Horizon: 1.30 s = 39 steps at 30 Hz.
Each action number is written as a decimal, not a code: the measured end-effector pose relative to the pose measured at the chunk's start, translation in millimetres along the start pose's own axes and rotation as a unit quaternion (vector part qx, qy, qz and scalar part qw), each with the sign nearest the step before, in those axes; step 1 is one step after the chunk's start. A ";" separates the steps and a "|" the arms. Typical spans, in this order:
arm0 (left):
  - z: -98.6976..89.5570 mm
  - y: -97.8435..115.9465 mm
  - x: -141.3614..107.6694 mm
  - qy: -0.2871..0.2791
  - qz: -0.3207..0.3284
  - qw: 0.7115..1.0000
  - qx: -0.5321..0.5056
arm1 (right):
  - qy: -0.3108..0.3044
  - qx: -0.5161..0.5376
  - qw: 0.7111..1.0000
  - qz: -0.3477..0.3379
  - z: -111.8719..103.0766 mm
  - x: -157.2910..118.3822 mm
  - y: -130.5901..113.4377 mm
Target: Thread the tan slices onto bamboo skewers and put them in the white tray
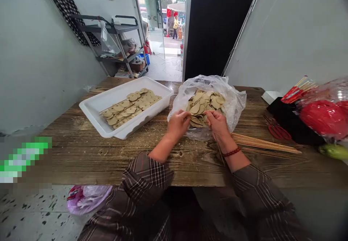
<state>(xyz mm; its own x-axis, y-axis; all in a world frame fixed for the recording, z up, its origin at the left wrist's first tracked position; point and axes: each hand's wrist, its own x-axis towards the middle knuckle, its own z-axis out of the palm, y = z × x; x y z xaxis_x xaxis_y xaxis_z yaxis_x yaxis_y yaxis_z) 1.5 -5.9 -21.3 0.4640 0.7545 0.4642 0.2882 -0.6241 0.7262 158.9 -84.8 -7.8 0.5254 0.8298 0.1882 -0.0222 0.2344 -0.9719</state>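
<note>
My left hand [178,125] is at the left edge of an open clear plastic bag [235,105], fingers pinched together beside a heap of thin, round, beige-green slices [202,102]. What those fingertips hold is hidden. Over the front of the heap, my right hand [218,125] is closed on a thin wooden skewer [220,154], whose shaft runs down below the wrist. Its fingertips touch or nearly touch the slices. To the left stands a white plastic tray [98,125] with rows of similar slices [125,110] threaded on skewers.
Loose skewers [266,143] lie right of the bag on the wooden table [152,161]. Farther right are red-handled scissors [280,130], a black box [288,119] and a red bundle in plastic [324,115]. A grey cart [119,30] stands by the doorway; a person [175,27] is outside.
</note>
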 end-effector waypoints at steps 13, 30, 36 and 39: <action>12.7 11.5 9.9 -0.082 0.116 0.929 0.341 | -0.009 0.083 0.995 0.045 -1.0 -4.0 2.9; -9.6 -14.9 17.3 -0.027 -0.022 0.991 0.130 | -0.002 0.088 0.994 0.070 -5.6 -5.2 -0.5; -2.7 -15.0 11.5 0.018 0.043 0.970 0.238 | -0.007 0.071 0.995 0.067 -5.0 -5.9 0.5; -3.5 -11.4 10.5 0.019 0.052 0.960 0.276 | -0.027 0.059 0.997 0.048 -3.4 -7.3 0.8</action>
<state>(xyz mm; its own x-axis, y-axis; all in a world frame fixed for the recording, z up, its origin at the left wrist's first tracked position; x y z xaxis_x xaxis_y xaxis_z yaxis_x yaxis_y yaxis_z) 0.2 9.8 -22.9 0.4866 0.6823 0.5456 0.6459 -0.7015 0.3012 157.9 -92.4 -10.4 0.4698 0.8765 0.1050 -0.1727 0.2079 -0.9628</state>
